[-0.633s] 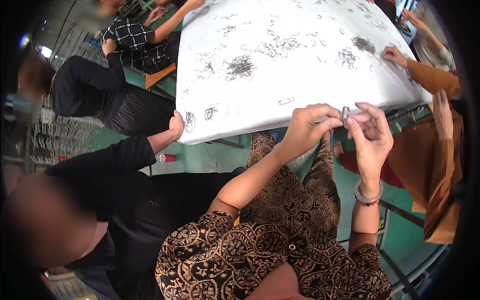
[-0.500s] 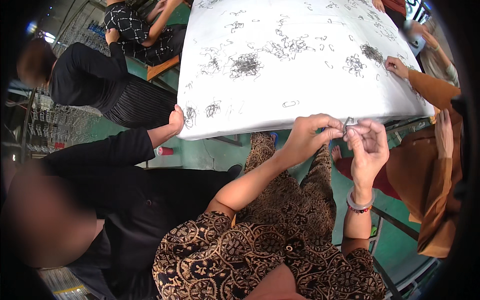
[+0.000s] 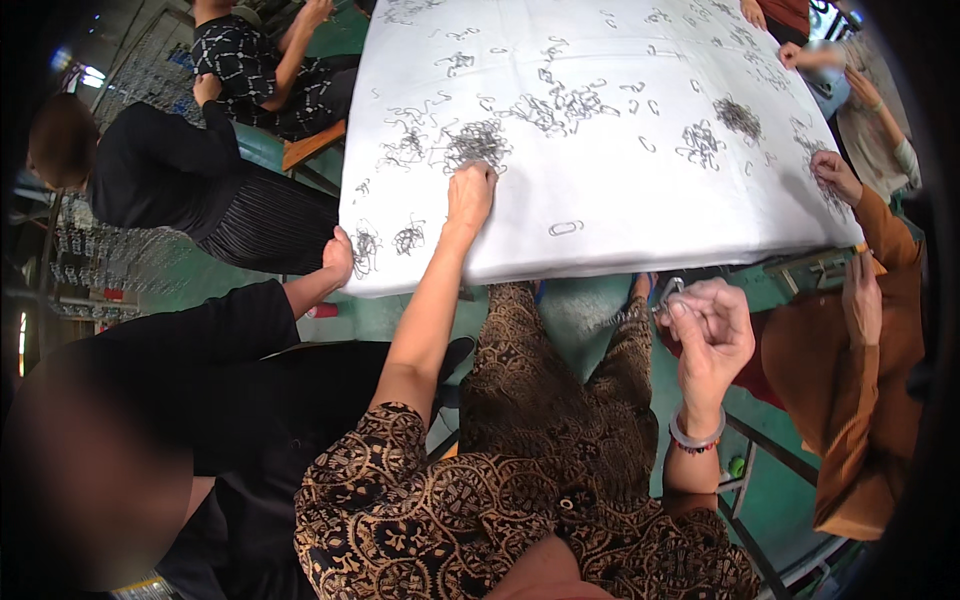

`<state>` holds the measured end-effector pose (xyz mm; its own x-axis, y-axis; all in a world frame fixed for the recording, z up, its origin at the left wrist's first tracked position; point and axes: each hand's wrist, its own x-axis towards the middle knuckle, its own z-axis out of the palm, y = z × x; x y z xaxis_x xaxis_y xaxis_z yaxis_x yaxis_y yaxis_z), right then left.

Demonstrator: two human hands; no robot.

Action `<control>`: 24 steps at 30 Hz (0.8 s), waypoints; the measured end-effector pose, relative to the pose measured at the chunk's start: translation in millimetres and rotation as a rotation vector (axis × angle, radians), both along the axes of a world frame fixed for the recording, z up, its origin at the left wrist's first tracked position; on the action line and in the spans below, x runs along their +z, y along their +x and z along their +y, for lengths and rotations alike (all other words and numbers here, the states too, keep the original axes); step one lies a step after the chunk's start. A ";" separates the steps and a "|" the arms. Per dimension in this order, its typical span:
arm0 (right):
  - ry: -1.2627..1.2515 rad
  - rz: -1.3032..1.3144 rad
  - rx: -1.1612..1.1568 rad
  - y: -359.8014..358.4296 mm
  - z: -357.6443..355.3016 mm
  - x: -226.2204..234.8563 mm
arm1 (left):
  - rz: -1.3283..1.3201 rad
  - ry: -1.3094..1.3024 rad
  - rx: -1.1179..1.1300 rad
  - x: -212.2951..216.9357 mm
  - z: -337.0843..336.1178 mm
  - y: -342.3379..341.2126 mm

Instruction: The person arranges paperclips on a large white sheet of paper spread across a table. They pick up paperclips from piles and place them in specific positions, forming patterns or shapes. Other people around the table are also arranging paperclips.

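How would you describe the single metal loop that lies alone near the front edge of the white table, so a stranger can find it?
Start at the large white table scattered with tangled piles of small grey wire clips. Follow its near edge to the person's left hand, which rests on one pile. Just right of that hand lies one oval grey wire loop, flat and alone, while its neighbours sit in clumps.

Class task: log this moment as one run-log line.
left hand: on wire clip pile | right hand: closed on metal clips | white table

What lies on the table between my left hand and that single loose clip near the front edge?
Bare white table cover; head view shows nothing between left hand and clip.
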<state>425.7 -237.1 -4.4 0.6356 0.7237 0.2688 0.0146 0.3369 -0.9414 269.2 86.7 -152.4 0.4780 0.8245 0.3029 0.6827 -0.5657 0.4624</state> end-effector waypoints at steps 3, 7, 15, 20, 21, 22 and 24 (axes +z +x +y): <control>-0.039 0.060 -0.013 0.6 -1.9 -6.4 | 0.076 0.064 -0.012 0.6 -12.7 7.0; -0.001 0.054 -0.013 -0.2 5.8 -18.6 | -0.388 -0.272 -0.115 32.6 -58.4 17.9; 0.061 0.051 -0.051 -2.8 17.8 -35.0 | -0.921 -0.930 -0.531 129.5 -197.4 30.7; 0.116 -0.009 -0.108 -13.0 17.3 -30.1 | -0.828 -0.406 -0.646 136.2 -208.0 43.5; 0.108 -0.037 -0.144 -16.4 16.7 -28.8 | -0.810 -0.323 -0.650 136.0 -206.1 45.5; 0.080 -0.066 -0.146 -18.2 15.5 -26.6 | -0.790 -0.244 -0.657 136.7 -204.6 45.7; 0.054 -0.113 -0.156 -22.7 15.6 -24.5 | -0.869 -0.476 -0.613 140.6 -205.3 43.5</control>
<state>403.0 -221.4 -28.9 0.7027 0.6012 0.3805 0.1750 0.3723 -0.9115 312.7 -118.7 -11.8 0.6190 0.6460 0.4467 -0.2963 -0.3346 0.8946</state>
